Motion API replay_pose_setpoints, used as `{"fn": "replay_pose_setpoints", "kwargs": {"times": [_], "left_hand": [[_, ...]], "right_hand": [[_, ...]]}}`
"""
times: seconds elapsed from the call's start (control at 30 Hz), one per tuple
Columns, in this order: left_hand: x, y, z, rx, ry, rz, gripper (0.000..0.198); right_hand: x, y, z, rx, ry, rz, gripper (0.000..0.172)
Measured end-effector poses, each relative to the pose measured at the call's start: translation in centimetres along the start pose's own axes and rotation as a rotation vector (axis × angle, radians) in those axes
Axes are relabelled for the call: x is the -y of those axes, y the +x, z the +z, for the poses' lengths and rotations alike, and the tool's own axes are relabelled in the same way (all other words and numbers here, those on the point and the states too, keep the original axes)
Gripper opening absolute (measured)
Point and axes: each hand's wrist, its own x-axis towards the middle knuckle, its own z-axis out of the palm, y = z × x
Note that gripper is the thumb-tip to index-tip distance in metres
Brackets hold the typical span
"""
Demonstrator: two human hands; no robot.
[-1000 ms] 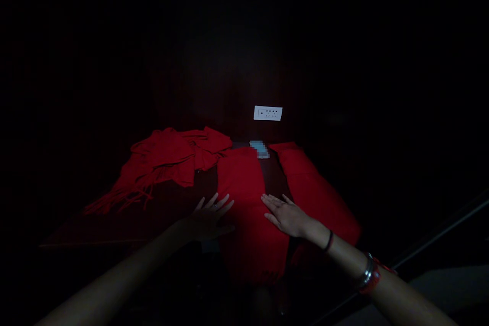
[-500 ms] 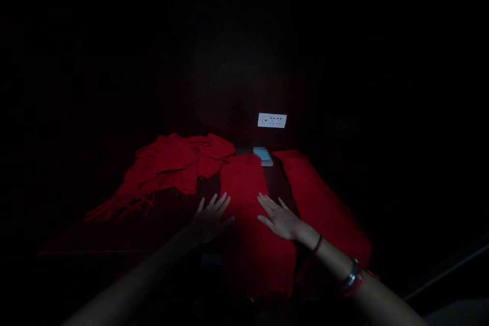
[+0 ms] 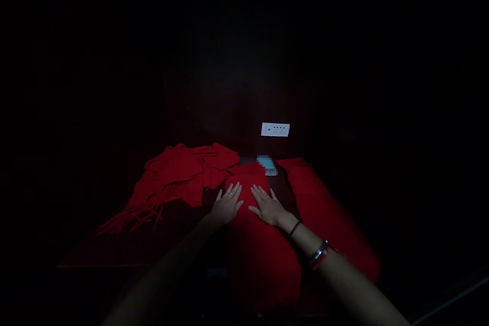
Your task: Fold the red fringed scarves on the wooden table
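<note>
A long red scarf point(image 3: 263, 260), laid in a narrow strip, runs over the dark table and hangs past its front edge. My left hand point(image 3: 227, 206) rests flat on its left side, fingers spread, a ring on one finger. Opposite it, my right hand point(image 3: 268, 207) lies palm down on the same cloth with the fingers stretched out. Both hands are near the far part of the strip. To the left is a crumpled red scarf point(image 3: 175, 170) with a fringe. Another red cloth point(image 3: 328, 209) lies flat in a strip on the right.
The dark table point(image 3: 103, 254) has its front edge at the lower left. At its back lies a flat blurred-out light blue object point(image 3: 267, 164). A white socket plate point(image 3: 275, 130) is on the dark surface behind. Most surroundings are too dark to make out.
Both hands have slid forward along the middle scarf and come closer together. The whole view has shifted slightly, so things sit a bit lower and further right.
</note>
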Motion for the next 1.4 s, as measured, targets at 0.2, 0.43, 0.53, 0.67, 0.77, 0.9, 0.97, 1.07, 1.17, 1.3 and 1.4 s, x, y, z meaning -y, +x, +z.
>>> {"fn": "replay_pose_setpoints", "kwargs": {"times": [0.2, 0.43, 0.53, 0.67, 0.77, 0.9, 0.97, 1.07, 1.17, 1.3, 1.4], "left_hand": [[1.9, -0.8, 2.9, 0.045, 0.016, -0.038, 0.049], [1.4, -0.5, 0.4, 0.055, 0.023, -0.132, 0.051], [0.6, 1.4, -1.0, -0.099, 0.031, -0.110, 0.050], [0.1, 3.8, 0.1, -0.106, -0.020, -0.050, 0.050], [0.7, 4.1, 2.1, 0.016, -0.067, -0.178, 0.054], [1.9, 3.8, 2.0, 0.135, -0.147, -0.204, 0.056], [2.4, 4.2, 0.8, 0.108, -0.215, -0.250, 0.050], [3.1, 5.5, -1.2, -0.004, -0.266, -0.387, 0.040], [3.7, 7.5, -2.1, -0.032, -0.299, -0.492, 0.037], [4.2, 10.1, -1.3, 0.004, -0.380, -0.615, 0.043], [4.5, 11.5, 0.0, 0.013, -0.427, -0.669, 0.039]], "right_hand": [[-1.7, -1.1, 1.9, 0.124, 0.012, 0.075, 0.067], [-2.5, -1.0, -1.9, 0.158, 0.031, 0.120, 0.071], [-2.1, 1.4, -3.3, 0.018, 0.029, 0.097, 0.069], [-1.6, 4.1, -1.7, 0.029, -0.008, 0.102, 0.067], [-1.9, 4.2, 0.7, 0.098, 0.013, 0.166, 0.065], [-2.6, 3.6, 1.6, 0.132, 0.027, 0.209, 0.064], [-2.7, 3.8, 0.9, 0.147, 0.045, 0.209, 0.065], [-2.5, 4.8, -0.7, 0.084, 0.085, 0.187, 0.064], [-2.1, 6.3, -1.8, -0.027, 0.112, 0.184, 0.056], [-1.5, 8.4, -1.6, -0.108, 0.130, 0.179, 0.049], [-1.4, 9.1, -0.2, -0.123, 0.124, 0.129, 0.045]]}}
